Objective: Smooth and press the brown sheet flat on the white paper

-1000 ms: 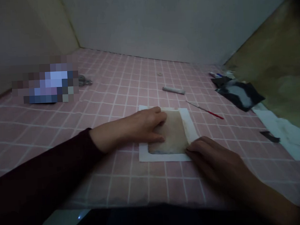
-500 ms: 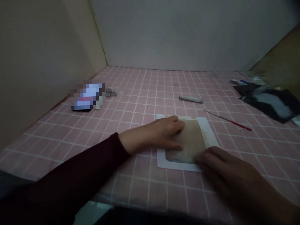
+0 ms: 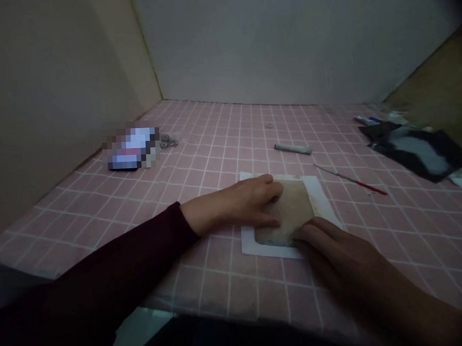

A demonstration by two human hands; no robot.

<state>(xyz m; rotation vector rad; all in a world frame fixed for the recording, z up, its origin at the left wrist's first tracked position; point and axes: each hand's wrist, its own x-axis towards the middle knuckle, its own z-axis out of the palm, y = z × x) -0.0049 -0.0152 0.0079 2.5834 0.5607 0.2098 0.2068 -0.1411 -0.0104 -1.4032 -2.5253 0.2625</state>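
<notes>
Paper (image 3: 323, 194), white and flat, lies on the pink checked tablecloth (image 3: 219, 265) near its front edge, with a tan rectangular panel (image 3: 291, 206) on top of it, so that a pale margin shows along its left, right and near sides. The panel looks thin, and probably light; its outline reads as fairly straight, which suggests a card-like stiffness, though the dim light leaves open whether it is board, cloth or some coated sheet. Its face looks matt, so it should not be very slippery, while the paper beneath would likely slide or crease if pushed sideways. Edges and corners seem the sensible places to take hold, with a flat hand bearing lightly on the middle. The left hand (image 3: 255, 201) reaches across the panel's left side, palm down, its thumb and forefinger parted by a clear gap and their tips on or just over the tan face; the other fingers are bent toward the far edge. The right hand (image 3: 334, 250) is at the near right corner, fingers drawn close together and touching the panel there; whether they pinch the corner or merely press it cannot be told, since the thumb is hidden. A red-handled tool (image 3: 369, 188) lies beyond, to the right.
</notes>
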